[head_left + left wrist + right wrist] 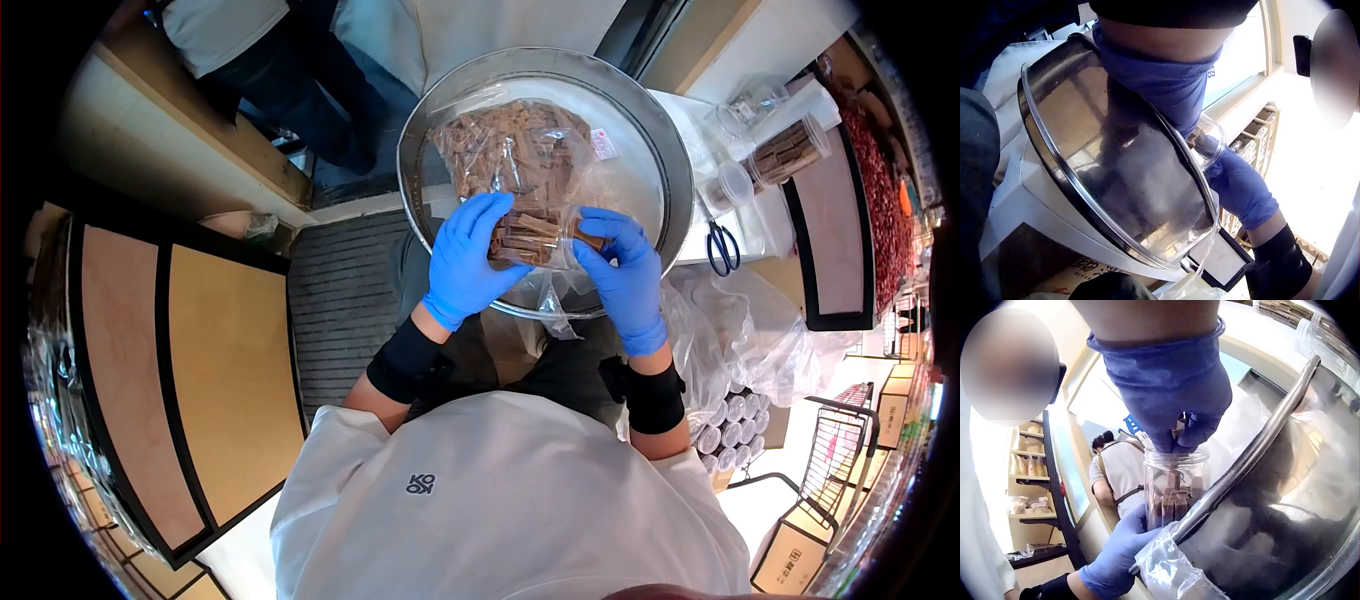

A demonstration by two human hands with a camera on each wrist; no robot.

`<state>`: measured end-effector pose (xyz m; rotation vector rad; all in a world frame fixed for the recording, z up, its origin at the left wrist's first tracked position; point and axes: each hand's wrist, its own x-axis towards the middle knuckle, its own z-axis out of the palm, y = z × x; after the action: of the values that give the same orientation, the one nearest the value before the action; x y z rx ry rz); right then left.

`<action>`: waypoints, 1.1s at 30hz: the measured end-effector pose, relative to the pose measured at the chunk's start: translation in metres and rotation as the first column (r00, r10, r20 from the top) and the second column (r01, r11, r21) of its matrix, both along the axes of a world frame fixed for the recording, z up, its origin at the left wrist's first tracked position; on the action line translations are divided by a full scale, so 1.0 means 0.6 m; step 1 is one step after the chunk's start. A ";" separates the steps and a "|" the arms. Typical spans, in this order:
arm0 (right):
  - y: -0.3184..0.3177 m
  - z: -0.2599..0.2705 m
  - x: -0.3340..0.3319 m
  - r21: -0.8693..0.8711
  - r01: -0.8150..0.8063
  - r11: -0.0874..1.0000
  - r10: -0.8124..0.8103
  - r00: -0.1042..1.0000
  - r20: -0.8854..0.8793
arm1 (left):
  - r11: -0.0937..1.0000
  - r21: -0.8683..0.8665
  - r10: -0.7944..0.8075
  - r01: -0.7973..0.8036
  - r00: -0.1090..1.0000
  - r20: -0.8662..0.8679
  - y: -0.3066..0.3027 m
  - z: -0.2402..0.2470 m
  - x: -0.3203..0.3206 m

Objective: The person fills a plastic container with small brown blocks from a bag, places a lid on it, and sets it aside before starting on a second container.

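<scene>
In the head view my blue-gloved left hand [468, 255] grips a clear plastic jar [528, 240] lying on its side toward the right, partly filled with brown bark-like sticks. My blue-gloved right hand [622, 262] is at the jar's open mouth, pinching a brown stick [590, 240] there. The right wrist view has the fingers of the right hand [1175, 419] bent over the rim, with upright pieces [1174, 503] inside. Behind the jar, a clear bag of brown pieces [515, 145] sits in a round metal pan [545, 60].
On the white table at the right are a filled jar [790, 152] and dark-handled scissors [722, 250]. Several small lidded containers [735, 430] stand lower right beside plastic sheeting [760, 330]. Another person [270, 70] stands beyond the pan at the upper left.
</scene>
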<state>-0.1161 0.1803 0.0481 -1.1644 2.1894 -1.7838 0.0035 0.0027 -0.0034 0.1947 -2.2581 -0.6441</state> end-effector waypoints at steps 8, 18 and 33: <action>0.011 0.001 -0.006 -0.016 -0.004 1.000 0.005 0.999 0.050 | 1.000 0.028 -0.012 0.011 1.000 0.012 -0.001 -0.001 0.001; 0.008 0.007 0.005 -0.051 -0.089 0.995 0.093 0.991 0.093 | 0.999 0.038 -0.005 0.005 1.000 0.003 0.000 -0.002 0.001; -0.008 0.010 0.017 -0.015 0.018 1.000 -0.011 0.939 0.344 | 0.997 0.055 -0.049 0.050 0.999 -0.007 -0.002 0.003 0.002</action>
<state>-0.1058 0.1757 0.0539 -0.7666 1.9858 -1.8507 0.0048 0.0016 -0.0016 0.1641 -2.2470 -0.7323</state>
